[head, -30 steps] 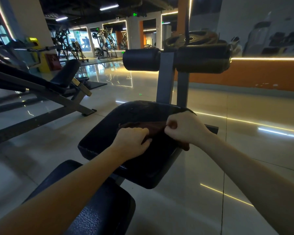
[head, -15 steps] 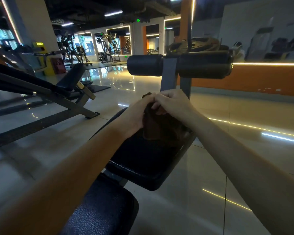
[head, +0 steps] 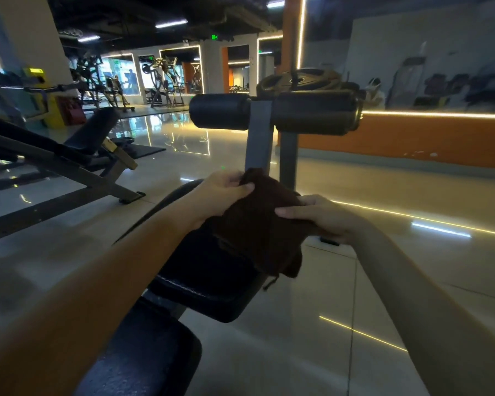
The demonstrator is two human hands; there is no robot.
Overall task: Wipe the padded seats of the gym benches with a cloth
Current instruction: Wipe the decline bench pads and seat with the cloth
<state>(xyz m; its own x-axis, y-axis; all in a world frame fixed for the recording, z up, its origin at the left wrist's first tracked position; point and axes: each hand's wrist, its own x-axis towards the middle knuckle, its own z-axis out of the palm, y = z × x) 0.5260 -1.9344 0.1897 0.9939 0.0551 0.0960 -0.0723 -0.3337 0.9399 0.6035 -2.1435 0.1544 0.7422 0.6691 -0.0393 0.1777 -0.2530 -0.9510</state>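
GYM HALL, DIM LIGHT: I hold a dark brown cloth (head: 257,232) by two edges above the black padded seat (head: 209,278) of a leg-roller station. My left hand (head: 220,195) pinches the cloth's upper corner between thumb and fingers. My right hand (head: 326,221) grips the opposite edge, thumb laid across the near face and fingers behind it. The cloth hangs in a loose fold, with a frayed corner dangling past the seat's right rim. I cannot tell whether it touches the padding. Held this way, it looks as though I am turning it to a fresh face before the next pass, so the wiping seems to be between strokes rather than finished.

Just beyond my hands a grey upright post (head: 259,138) rises at the front of the seat. It carries two black foam rollers (head: 220,111), one on each side, and both would block a long forward stroke. Weight plates (head: 300,80) sit behind the right roller. A second black pad (head: 143,358) lies nearer me, below my left forearm. To the left, well apart, an incline bench (head: 92,132) stands on the glossy tiled floor (head: 397,281), with more machines along the lit far wall.
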